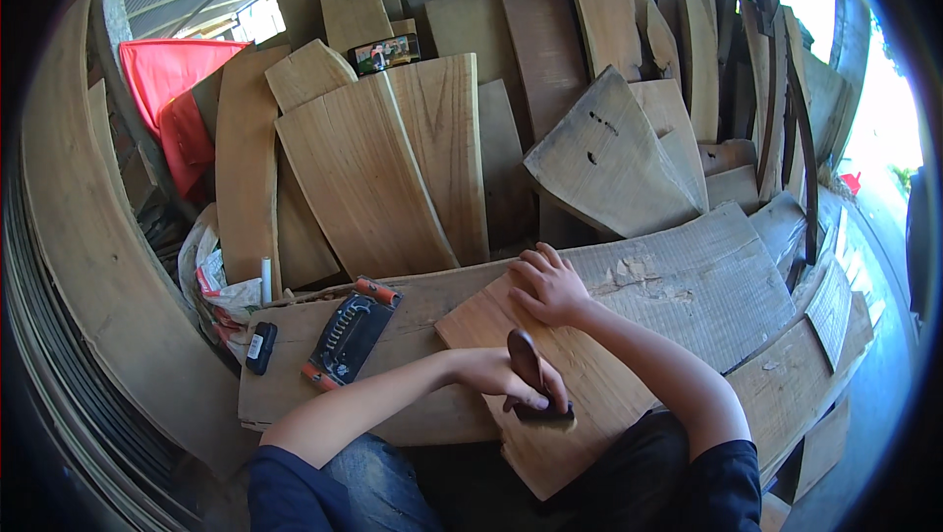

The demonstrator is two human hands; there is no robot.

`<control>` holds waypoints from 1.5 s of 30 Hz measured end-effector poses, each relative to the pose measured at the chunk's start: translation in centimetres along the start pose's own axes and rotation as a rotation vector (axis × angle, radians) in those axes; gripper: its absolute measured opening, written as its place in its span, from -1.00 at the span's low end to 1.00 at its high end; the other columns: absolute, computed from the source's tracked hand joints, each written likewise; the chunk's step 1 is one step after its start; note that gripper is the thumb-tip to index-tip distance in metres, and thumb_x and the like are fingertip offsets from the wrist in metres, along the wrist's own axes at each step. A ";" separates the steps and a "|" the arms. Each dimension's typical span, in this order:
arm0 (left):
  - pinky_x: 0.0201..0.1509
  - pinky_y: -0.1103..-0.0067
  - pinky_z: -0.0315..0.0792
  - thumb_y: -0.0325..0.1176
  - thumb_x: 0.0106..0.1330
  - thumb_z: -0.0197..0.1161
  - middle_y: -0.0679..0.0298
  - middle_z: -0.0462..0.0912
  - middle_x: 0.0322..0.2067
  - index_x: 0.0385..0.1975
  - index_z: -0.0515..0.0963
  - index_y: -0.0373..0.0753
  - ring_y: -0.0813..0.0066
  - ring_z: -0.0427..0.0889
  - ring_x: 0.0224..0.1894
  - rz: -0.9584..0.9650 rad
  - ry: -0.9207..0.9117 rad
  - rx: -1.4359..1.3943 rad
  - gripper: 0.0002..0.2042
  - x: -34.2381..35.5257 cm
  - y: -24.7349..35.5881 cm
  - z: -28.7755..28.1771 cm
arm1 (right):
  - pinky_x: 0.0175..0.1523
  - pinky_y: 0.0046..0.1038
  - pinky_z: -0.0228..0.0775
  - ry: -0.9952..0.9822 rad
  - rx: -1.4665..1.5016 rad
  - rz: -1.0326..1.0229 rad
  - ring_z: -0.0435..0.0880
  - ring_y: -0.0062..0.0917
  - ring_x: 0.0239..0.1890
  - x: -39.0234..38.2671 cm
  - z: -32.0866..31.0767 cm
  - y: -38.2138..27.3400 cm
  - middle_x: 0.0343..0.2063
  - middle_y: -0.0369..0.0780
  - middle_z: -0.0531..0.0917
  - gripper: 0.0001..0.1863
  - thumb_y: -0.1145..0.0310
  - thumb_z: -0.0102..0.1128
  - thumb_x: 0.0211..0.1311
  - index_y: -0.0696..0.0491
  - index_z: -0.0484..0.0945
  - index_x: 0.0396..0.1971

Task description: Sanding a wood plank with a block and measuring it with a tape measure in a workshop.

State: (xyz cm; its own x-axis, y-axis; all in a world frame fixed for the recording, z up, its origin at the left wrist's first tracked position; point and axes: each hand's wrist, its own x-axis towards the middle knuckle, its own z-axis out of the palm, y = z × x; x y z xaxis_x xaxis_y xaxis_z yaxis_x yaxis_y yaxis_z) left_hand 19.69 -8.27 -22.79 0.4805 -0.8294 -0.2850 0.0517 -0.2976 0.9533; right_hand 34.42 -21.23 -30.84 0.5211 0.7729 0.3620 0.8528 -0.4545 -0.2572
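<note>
A flat piece of light brown wood lies slantwise across the plank bench, its near corner reaching over my lap. My left hand grips a hand brush with a dark brown wooden handle. Its dark head is down against the wood's surface, and a little pale bristle shows along the near edge. Further off, my right hand rests on the far part of the same wood, palm down with the fingers spread. It holds nothing.
A black hand sander with orange ends lies left on the thick plank, beside a small black case. Boards lean upright behind, with a phone propped among them. Red cloth hangs at left.
</note>
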 end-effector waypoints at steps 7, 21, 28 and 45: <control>-0.06 0.55 0.49 -0.43 0.26 0.20 0.29 0.64 -0.10 -0.03 0.57 -0.23 0.50 0.59 -0.10 -0.125 0.133 0.059 -0.72 -0.6 -1.7 -1.0 | 0.26 -0.04 0.17 0.001 0.016 -0.006 0.14 -0.05 0.34 0.3 0.0 -0.5 0.19 -0.14 0.37 -0.44 -0.06 -0.02 0.24 -0.07 0.38 0.15; -0.03 0.42 0.50 -0.42 0.08 0.29 0.15 0.65 -0.22 -0.20 0.58 -0.19 0.19 0.63 -0.13 0.096 0.146 0.707 -0.75 -0.8 1.3 0.8 | 0.26 -0.03 0.17 0.007 0.002 0.002 0.15 -0.05 0.33 0.0 0.3 0.1 0.19 -0.14 0.37 -0.44 -0.08 -0.03 0.25 -0.07 0.38 0.15; 0.03 0.52 0.49 -0.54 0.23 0.18 0.17 0.69 -0.18 -0.15 0.61 -0.30 0.38 0.66 -0.13 0.030 0.021 0.407 -0.79 -0.3 0.8 0.7 | 0.26 -0.04 0.18 0.010 -0.007 -0.004 0.14 -0.07 0.34 0.1 0.4 0.1 0.19 -0.14 0.36 -0.45 -0.06 -0.04 0.25 -0.07 0.39 0.15; -0.07 0.41 0.51 -0.52 0.09 0.17 0.15 0.68 -0.23 -0.24 0.62 -0.22 0.23 0.65 -0.16 0.023 0.650 0.922 -0.78 -2.4 0.4 -1.6 | 0.24 -0.04 0.20 0.014 -0.015 0.008 0.14 -0.05 0.34 -0.1 0.4 0.4 0.19 -0.14 0.37 -0.44 -0.08 -0.02 0.24 -0.07 0.39 0.15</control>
State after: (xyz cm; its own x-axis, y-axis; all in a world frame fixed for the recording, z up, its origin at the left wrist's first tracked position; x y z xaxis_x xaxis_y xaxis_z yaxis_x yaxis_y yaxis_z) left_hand 20.01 -5.63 -21.58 0.8513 -0.5161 0.0946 -0.5004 -0.7440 0.4428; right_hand 34.68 -21.29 -31.28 0.5286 0.7630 0.3721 0.8488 -0.4677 -0.2467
